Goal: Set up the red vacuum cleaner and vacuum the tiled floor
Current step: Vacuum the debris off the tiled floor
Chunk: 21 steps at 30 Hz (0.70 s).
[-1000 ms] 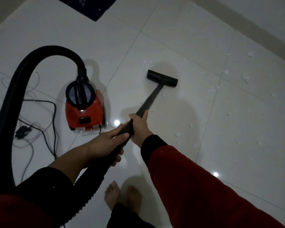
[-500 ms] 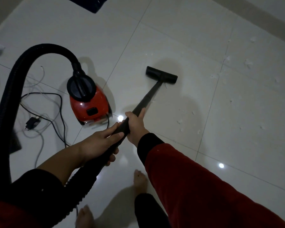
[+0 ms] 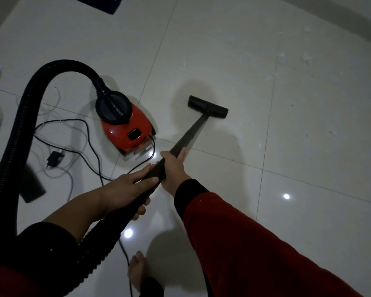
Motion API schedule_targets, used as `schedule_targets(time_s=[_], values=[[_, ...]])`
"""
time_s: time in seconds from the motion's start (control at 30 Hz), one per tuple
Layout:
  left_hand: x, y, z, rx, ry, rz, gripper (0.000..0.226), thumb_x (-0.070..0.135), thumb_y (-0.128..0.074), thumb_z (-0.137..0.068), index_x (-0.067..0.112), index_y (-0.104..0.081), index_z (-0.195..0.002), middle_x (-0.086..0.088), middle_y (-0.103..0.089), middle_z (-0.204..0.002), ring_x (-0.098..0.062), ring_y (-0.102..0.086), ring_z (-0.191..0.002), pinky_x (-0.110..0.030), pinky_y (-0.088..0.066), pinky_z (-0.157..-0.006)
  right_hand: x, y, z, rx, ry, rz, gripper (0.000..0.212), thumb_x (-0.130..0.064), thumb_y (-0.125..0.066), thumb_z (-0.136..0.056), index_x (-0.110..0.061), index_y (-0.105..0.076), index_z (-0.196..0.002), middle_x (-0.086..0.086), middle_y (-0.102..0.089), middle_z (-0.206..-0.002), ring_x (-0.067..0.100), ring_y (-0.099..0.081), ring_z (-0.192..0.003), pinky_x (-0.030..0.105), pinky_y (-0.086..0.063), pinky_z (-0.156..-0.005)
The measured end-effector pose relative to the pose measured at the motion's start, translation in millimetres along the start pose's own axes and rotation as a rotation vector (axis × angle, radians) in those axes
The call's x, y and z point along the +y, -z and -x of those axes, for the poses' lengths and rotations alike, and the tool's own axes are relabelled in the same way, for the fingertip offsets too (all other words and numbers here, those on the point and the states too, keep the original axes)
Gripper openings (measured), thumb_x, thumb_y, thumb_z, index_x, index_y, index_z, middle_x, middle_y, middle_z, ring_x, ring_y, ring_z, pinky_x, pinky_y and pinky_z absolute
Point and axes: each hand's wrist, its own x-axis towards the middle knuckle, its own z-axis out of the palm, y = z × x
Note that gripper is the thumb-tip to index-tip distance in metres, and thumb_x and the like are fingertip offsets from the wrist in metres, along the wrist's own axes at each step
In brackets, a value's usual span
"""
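Observation:
The red vacuum cleaner (image 3: 128, 128) stands on the white tiled floor (image 3: 223, 50), left of centre. Its black ribbed hose (image 3: 15, 133) arches up from the black top, loops left and runs down under my arms. A black wand (image 3: 190, 133) slants from my hands to the flat black floor head (image 3: 208, 106), which rests on the tiles. My right hand (image 3: 174, 168) is shut around the wand. My left hand (image 3: 126, 189) grips the wand's lower end where the hose joins it.
Black and white cables (image 3: 77, 133) and a black plug adapter (image 3: 55, 158) lie left of the vacuum. Small white scraps (image 3: 306, 58) dot the tiles at right. A dark mat corner (image 3: 111, 3) shows at top. My bare foot (image 3: 137, 271) is below my hands.
The vacuum body and floor head have shifted right in view as I stepped. The cleaner sits closer to my hands, turned more toward me. Both hands keep their grip.

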Motion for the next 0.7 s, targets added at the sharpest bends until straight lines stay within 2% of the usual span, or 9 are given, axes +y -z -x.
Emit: schedule_targets(time_s=[0.13,0.4,0.5,0.6,0.7], values=[[-14,12,23,0.001,-0.005,-0.042,0.061,0.033,-0.054,-0.093,0.044,-0.025,-0.144,-0.012,-0.054,-0.070,-0.014,-0.055,-0.044,-0.027,-0.047,-0.044,22,-10,21,0.000,0.016,-0.053,0.084,-0.011,-0.050,-0.095,-0.054,0.000,-0.146,0.004,-0.052,-0.093,0.018,-0.056,-0.065,0.032,-0.052,-0.061],[-52,26,67,-0.017,0.025,-0.083,0.059,0.032,-0.052,-0.094,0.044,-0.024,-0.145,-0.013,-0.051,-0.073,-0.013,-0.052,-0.044,-0.025,-0.046,-0.042,74,-22,56,0.010,-0.010,-0.086,0.082,-0.012,-0.050,-0.096,-0.055,-0.001,-0.146,0.009,-0.055,-0.103,0.015,-0.054,-0.060,0.031,-0.053,-0.060],[-62,28,75,-0.053,0.044,-0.119,0.059,0.032,-0.051,-0.094,0.044,-0.024,-0.145,-0.013,-0.051,-0.073,-0.013,-0.052,-0.044,-0.024,-0.046,-0.042,91,-20,64,0.029,-0.026,-0.108,0.080,-0.013,-0.051,-0.096,-0.054,-0.003,-0.146,0.005,-0.052,-0.103,0.016,-0.056,-0.068,0.031,-0.052,-0.063],[-70,28,82,-0.083,0.075,-0.168,0.061,0.034,-0.052,-0.093,0.046,-0.022,-0.145,-0.013,-0.052,-0.075,-0.013,-0.053,-0.044,-0.025,-0.046,-0.044,104,-14,73,0.058,-0.038,-0.164,0.079,-0.014,-0.051,-0.096,-0.055,-0.004,-0.146,0.007,-0.050,-0.111,0.016,-0.057,-0.066,0.030,-0.051,-0.060],[-71,23,88,-0.135,0.109,-0.240,0.060,0.036,-0.051,-0.093,0.047,-0.022,-0.144,-0.012,-0.052,-0.077,-0.012,-0.052,-0.047,-0.026,-0.047,-0.046,113,-3,82,0.081,-0.033,-0.221,0.081,-0.015,-0.051,-0.095,-0.058,-0.002,-0.144,0.006,-0.049,-0.113,0.018,-0.057,-0.065,0.033,-0.052,-0.064]])
